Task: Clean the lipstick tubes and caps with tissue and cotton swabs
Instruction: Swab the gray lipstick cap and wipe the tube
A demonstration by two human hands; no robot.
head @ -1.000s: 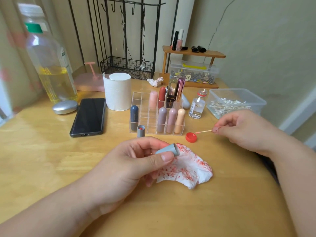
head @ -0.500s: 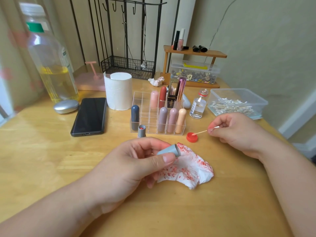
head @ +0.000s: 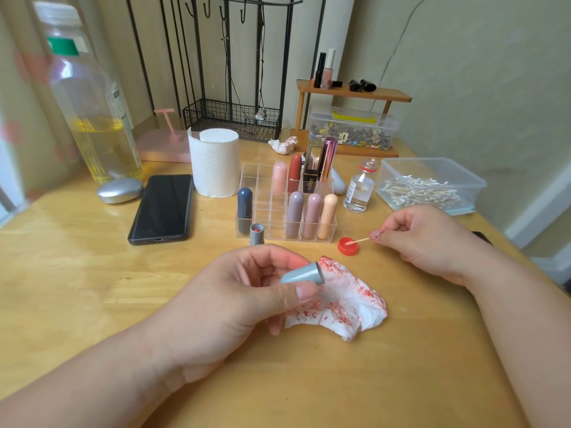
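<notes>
Your wooden table (head: 77, 273) held a black phone (head: 162, 208), a tissue roll (head: 216, 163), a clear lipstick organizer (head: 259, 183), an uncapped grey tube (head: 255, 234) just before it, a red cap (head: 347, 246), a red-stained tissue (head: 349, 301), a glass vial (head: 360, 193) and a box of cotton swabs (head: 432, 171).

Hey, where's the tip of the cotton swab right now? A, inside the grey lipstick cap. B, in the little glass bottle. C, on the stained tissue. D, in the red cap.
D: the right hand pinches the cotton swab, and its tip sits in the red cap.
</notes>
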